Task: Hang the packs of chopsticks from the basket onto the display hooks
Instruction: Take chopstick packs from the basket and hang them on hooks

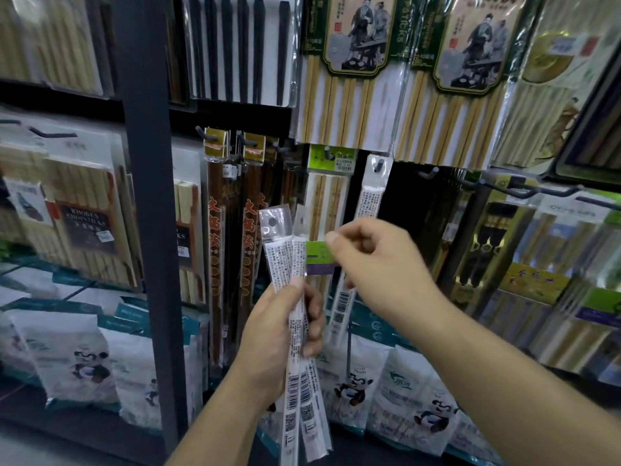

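My left hand [279, 331] grips a bundle of narrow white chopstick packs [295, 391] upright in front of the display, their punched tops [274, 223] fanned out above my thumb. One more narrow white pack [371, 196] hangs by its hole on a black display hook [379, 165] and slants down to the left. My right hand [376, 267] is at the middle of that pack, with its fingers curled round it. The pack's lower end with the barcode [341, 307] shows below the hand. No basket is in view.
Hooks to the left carry dark red-brown chopstick packs [215, 250] and a green-labelled bamboo pack [327, 193]. A bare hook [431, 172] sticks out to the right. Large bamboo packs [349, 79] hang above. Panda-printed bags [406, 395] line the bottom shelf, and a dark upright post [148, 230] stands at left.
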### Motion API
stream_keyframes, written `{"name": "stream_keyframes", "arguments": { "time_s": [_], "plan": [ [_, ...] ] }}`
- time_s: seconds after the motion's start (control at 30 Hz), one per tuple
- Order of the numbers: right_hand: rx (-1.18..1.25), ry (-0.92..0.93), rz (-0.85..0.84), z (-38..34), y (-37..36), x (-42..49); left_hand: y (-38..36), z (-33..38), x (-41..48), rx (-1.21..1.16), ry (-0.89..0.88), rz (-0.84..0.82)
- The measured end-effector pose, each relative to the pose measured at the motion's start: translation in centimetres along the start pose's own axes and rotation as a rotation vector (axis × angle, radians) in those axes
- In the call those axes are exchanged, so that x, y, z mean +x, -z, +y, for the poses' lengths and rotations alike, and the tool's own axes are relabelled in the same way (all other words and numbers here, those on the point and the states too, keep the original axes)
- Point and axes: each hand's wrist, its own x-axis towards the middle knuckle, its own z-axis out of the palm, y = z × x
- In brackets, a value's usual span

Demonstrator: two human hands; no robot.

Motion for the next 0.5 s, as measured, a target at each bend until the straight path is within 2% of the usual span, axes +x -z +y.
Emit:
{"name": "stream_keyframes", "arguments": {
  "time_s": [0.07,0.27,0.5],
  "plan": [
    [-0.011,-0.019,-0.065,-0.2,-0.6,-0.2,-0.2,0.0,-0.2,0.039,-0.008,0.002],
    [0.091,0.009,-0.058,-0.4,-0.8,0.1,-0.9,0.2,-0.6,0.056,0.0,-0.04],
    [0.224,0.057,0.194,-1.7,1.4,1.8,0.0,-0.2,-0.2,0.092,-0.013,0.075]
  ]
}}
